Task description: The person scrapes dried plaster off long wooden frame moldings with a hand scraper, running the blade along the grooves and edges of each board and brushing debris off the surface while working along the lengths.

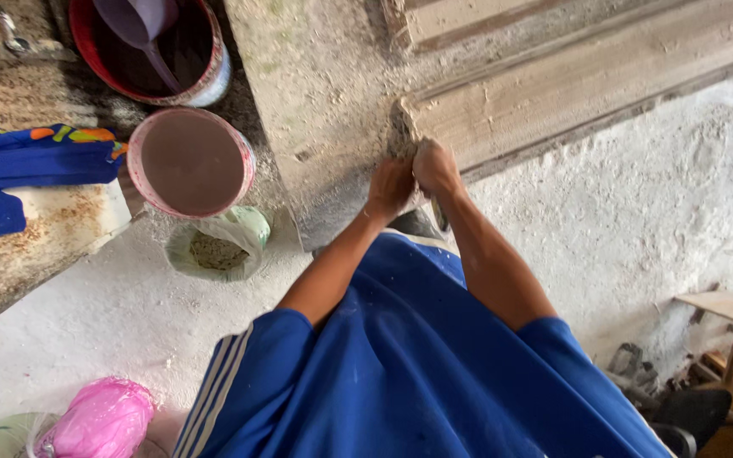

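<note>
Down at the corner of the dusty wooden door panel (553,93), the person is pressing both fists together on a worn piece of sandpaper (402,134): left hand (390,187) and right hand (436,167) are both clenching it tight. Probably best going with the grain and keeping pressure even. Two paint buckets (190,161) are sitting well off to the left.

Soft, even daylight; sharp focus, faint shadows, slight wide-angle edge stretching.
</note>
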